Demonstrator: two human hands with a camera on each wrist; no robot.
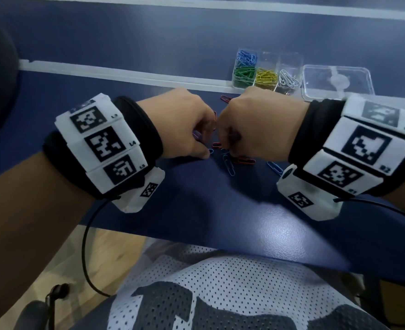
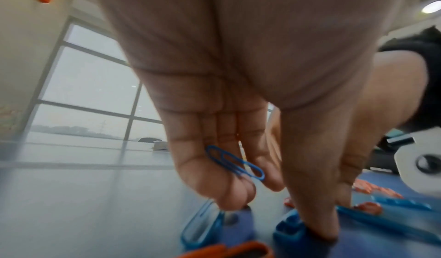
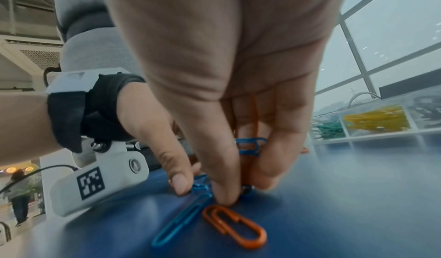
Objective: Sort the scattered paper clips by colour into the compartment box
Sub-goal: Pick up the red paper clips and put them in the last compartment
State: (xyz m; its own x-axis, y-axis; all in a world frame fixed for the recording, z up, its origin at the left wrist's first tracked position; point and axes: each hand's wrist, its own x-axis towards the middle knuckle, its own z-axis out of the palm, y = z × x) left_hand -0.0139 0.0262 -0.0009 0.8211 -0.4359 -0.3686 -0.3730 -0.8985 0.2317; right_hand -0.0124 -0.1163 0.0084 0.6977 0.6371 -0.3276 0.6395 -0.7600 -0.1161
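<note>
Fingers [image 2: 214, 167] of the left hand [image 1: 182, 125] curl round a blue clip [image 2: 235, 163], those of the right hand [image 1: 256, 125] pinch orange clips [image 3: 254, 111] — both over scattered clips [image 1: 230, 163] on the blue surface [image 1: 244, 210], near the compartment box [image 1: 266, 71].

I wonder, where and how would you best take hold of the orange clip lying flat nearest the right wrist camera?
Probably by its long sides, near the middle. The orange clip lies flat on the blue table, so a thumb-and-forefinger pinch from straight above suits it. Come from its open right side: a blue clip lies close on its left, and the right hand has its fingertips just behind it.
</note>
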